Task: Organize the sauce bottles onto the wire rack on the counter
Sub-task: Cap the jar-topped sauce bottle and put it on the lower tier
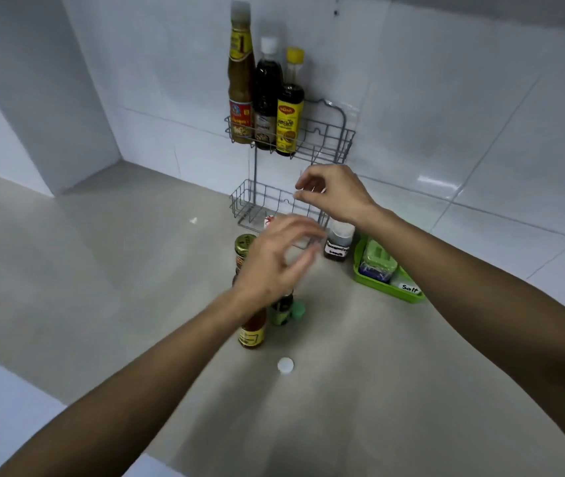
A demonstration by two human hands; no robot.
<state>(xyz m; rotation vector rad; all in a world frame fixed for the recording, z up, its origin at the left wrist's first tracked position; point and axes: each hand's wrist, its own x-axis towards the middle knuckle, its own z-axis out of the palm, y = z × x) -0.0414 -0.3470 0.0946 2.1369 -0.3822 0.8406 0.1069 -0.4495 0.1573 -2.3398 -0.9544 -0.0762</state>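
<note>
A two-tier wire rack (pixel 329 139) stands against the tiled wall. Its top shelf holds three bottles: a tall brown sauce bottle (pixel 240 84), a dark bottle with a white cap (pixel 266 94) and a dark bottle with a yellow cap (pixel 290 108). On the counter in front stand a gold-lidded jar (pixel 243 249), an amber bottle with a yellow label (pixel 252 330) and a small dark bottle with a green part (pixel 284 309). My left hand (pixel 274 259) hovers over these, blurred, fingers loosely spread and empty. My right hand (pixel 332 192) hangs before the lower shelf, fingers loosely curled, holding nothing.
A small dark labelled jar (pixel 337 244) stands right of the rack's foot. A green tray (pixel 387 287) beside it holds a green-lidded container and one marked "Salt". A loose white cap (pixel 285 365) lies on the beige counter (pixel 102 270).
</note>
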